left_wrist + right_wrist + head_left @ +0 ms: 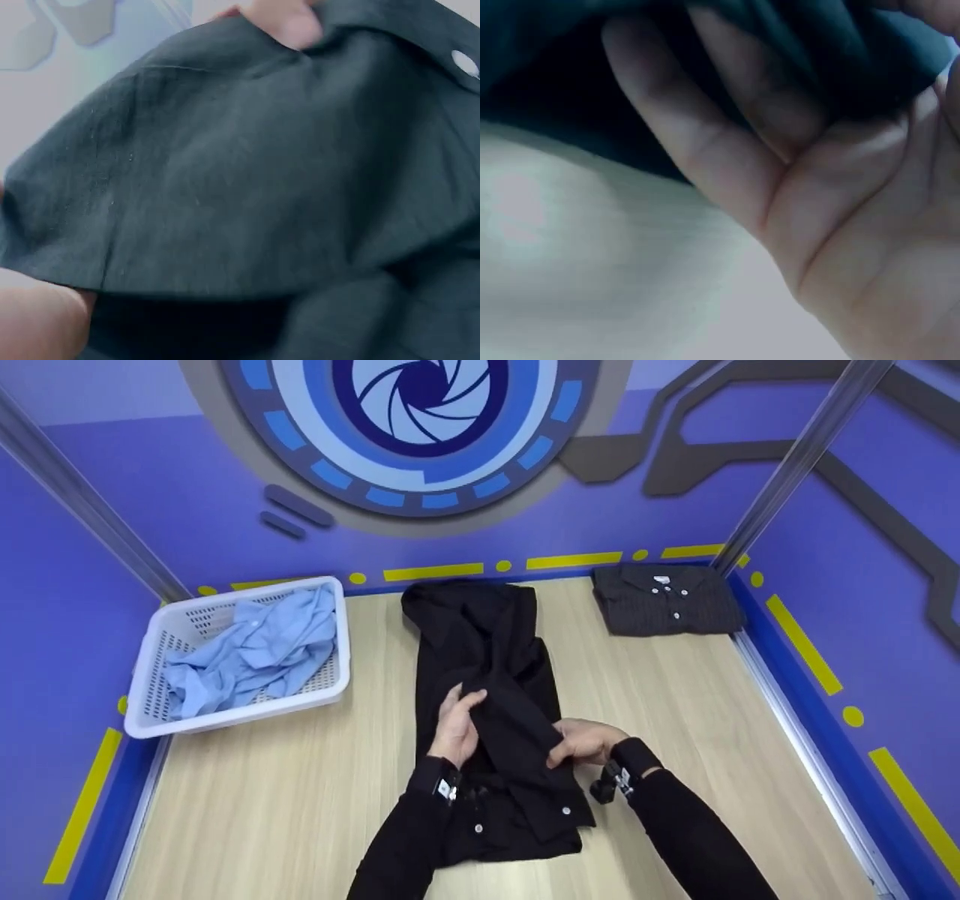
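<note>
A black shirt lies lengthwise in the middle of the wooden table, folded to a long narrow shape with small white buttons near its front end. One of its sleeves runs down over the body. My left hand pinches the sleeve's left edge; in the left wrist view its thumb presses on the cloth. On the opposite edge my right hand grips the sleeve, thumb on top. The right wrist view shows that hand's fingers reaching under the fabric, their tips hidden.
At the back left stands a white plastic basket holding a crumpled light-blue shirt. A folded dark shirt with white buttons lies in the back right corner. Purple panels enclose the table on three sides.
</note>
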A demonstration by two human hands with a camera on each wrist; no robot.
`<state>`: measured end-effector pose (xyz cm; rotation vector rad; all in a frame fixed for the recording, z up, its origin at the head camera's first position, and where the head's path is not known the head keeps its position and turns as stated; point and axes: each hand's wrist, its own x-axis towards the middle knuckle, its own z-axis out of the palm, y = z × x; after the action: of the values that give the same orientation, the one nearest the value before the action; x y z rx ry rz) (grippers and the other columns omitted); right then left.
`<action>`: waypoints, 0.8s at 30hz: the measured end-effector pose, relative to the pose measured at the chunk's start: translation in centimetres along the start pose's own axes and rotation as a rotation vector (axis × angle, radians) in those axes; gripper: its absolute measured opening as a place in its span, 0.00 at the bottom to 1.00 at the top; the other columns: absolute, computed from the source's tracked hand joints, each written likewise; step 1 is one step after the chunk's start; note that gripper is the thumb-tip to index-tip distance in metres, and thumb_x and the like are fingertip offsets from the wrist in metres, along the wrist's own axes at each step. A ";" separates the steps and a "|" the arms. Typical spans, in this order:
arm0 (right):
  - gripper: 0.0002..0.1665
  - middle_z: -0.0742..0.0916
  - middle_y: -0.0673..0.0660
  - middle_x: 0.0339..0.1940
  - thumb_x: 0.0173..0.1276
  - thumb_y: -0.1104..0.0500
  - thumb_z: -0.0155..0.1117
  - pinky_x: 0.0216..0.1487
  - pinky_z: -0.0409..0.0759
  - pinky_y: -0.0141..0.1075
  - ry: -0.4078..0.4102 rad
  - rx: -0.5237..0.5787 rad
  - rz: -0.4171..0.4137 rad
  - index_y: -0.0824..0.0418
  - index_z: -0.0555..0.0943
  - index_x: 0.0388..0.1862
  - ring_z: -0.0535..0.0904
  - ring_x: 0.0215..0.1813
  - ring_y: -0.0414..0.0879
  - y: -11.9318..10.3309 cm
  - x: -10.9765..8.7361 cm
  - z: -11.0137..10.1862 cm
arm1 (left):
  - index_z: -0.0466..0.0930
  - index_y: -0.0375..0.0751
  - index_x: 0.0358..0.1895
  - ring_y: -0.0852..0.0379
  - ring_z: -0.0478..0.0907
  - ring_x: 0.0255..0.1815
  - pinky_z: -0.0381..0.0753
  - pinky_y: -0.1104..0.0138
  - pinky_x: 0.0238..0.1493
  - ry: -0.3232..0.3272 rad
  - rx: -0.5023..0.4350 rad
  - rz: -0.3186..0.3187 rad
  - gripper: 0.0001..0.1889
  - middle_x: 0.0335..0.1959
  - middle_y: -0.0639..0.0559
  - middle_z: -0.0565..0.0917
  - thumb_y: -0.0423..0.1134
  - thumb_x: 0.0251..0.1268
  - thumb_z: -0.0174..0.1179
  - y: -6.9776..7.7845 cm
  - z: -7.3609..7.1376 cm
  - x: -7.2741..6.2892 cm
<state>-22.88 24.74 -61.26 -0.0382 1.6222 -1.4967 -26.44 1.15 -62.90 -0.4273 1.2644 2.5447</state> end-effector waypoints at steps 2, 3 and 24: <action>0.24 0.87 0.57 0.46 0.51 0.76 0.66 0.51 0.83 0.36 -0.020 0.049 -0.015 0.67 0.80 0.49 0.84 0.48 0.47 0.1 0.2 0.3 | 0.59 0.28 0.73 0.47 0.75 0.62 0.73 0.58 0.67 0.001 0.041 0.033 0.33 0.71 0.33 0.69 0.25 0.65 0.58 0.6 0.0 0.2; 0.23 0.86 0.57 0.46 0.52 0.76 0.65 0.50 0.83 0.36 -0.023 0.062 -0.016 0.68 0.80 0.49 0.84 0.48 0.48 0.2 0.3 0.5 | 0.59 0.28 0.73 0.47 0.76 0.60 0.75 0.58 0.66 0.009 0.087 0.049 0.33 0.70 0.32 0.70 0.25 0.64 0.59 0.8 -0.1 0.2; 0.12 0.84 0.67 0.39 0.71 0.67 0.62 0.22 0.79 0.36 0.561 -0.684 -0.071 0.72 0.78 0.50 0.79 0.23 0.45 1.7 2.1 2.1 | 0.83 0.41 0.51 0.47 0.75 0.53 0.79 0.53 0.56 -0.347 1.684 0.700 0.22 0.53 0.47 0.76 0.40 0.53 0.77 -0.2 -7.1 -7.3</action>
<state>-21.93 22.38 -63.53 -0.0593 2.5530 -0.9744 -18.66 -5.23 -64.46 0.8604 2.9240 0.8598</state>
